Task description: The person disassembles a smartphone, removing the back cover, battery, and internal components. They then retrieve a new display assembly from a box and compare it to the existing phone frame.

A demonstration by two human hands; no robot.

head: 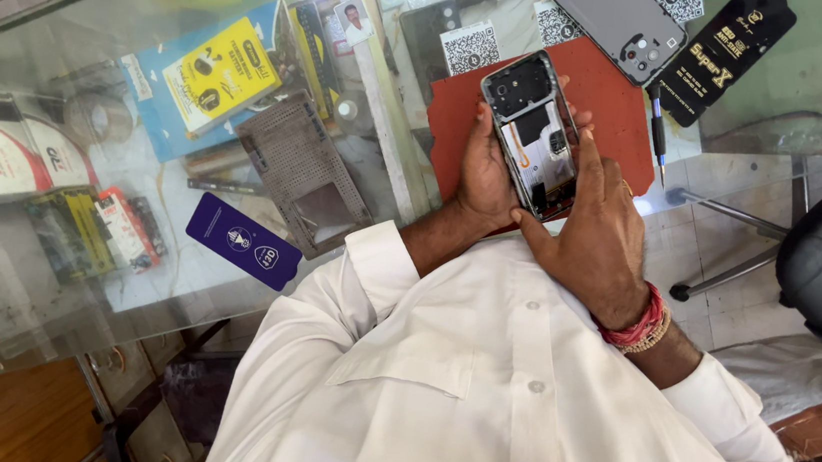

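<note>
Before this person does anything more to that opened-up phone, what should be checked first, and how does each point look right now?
1. Opened phone held in both hands: ok.
2. Left hand cradles it from behind: ok.
3. Right hand fingers on its edge: ok.
4. Phone above the red mat: ok.
5. Removed back cover lies apart on the glass counter: ok.
6. Screwdriver close by: ok.
</note>
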